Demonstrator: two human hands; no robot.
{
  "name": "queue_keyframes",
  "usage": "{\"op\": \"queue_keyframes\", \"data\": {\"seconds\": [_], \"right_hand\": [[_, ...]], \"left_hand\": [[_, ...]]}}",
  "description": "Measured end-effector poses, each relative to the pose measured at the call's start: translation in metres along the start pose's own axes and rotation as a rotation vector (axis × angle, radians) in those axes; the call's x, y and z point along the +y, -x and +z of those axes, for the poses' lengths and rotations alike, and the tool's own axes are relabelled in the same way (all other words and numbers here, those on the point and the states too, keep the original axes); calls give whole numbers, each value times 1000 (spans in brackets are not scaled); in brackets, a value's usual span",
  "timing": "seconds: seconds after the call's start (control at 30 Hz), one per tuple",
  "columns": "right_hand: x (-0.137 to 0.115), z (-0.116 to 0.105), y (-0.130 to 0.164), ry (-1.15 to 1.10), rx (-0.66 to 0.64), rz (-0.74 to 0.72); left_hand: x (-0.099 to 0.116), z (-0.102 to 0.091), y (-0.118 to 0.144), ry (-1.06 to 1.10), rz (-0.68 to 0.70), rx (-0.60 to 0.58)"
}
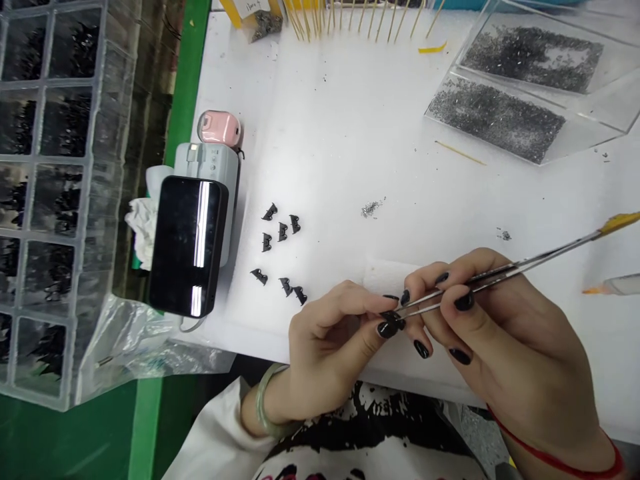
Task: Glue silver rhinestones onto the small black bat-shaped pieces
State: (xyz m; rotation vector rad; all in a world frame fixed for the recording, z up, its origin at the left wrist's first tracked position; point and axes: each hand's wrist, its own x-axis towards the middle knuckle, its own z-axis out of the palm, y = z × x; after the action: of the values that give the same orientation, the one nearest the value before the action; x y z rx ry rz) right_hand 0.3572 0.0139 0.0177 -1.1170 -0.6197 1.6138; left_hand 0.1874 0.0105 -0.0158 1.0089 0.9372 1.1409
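Note:
My left hand (333, 340) pinches a small black bat-shaped piece (391, 319) between thumb and forefinger near the front edge of the white work surface (340, 133). My right hand (493, 340) grips metal tweezers (505, 272) whose tips meet that piece. Several more black bat-shaped pieces (281, 250) lie loose on the surface, left of and beyond my left hand. A tiny heap of silvery specks (372, 209) lies further out.
A black phone (186, 245) rests on a grey power bank (213, 167) with a pink case (219, 127) behind. Clear compartment box (50, 167) with black parts stands left. Clear trays of grey grit (505, 113) sit far right; wooden sticks (350, 17) line the back.

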Motion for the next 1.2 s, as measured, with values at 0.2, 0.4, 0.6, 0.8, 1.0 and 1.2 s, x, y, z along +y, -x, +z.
{"op": "queue_keyframes", "data": {"seconds": [0.2,0.4,0.6,0.8,1.0,1.2], "right_hand": [[4,-1,5,21,176,-193],[12,-7,5,80,229,-317],[18,-15,2,139,172,-306],[20,-17,-1,166,179,-330],[21,-18,-4,170,181,-354],[19,-15,-2,183,220,-333]], "left_hand": [[2,5,1,47,-59,44],[37,-20,-4,-265,4,-6],[70,-56,-70,-1107,-58,-107],[65,-46,-121,-1391,-127,-174],[71,-44,-122,-1543,-135,-172],[83,-70,-48,-1633,-131,18]]}}
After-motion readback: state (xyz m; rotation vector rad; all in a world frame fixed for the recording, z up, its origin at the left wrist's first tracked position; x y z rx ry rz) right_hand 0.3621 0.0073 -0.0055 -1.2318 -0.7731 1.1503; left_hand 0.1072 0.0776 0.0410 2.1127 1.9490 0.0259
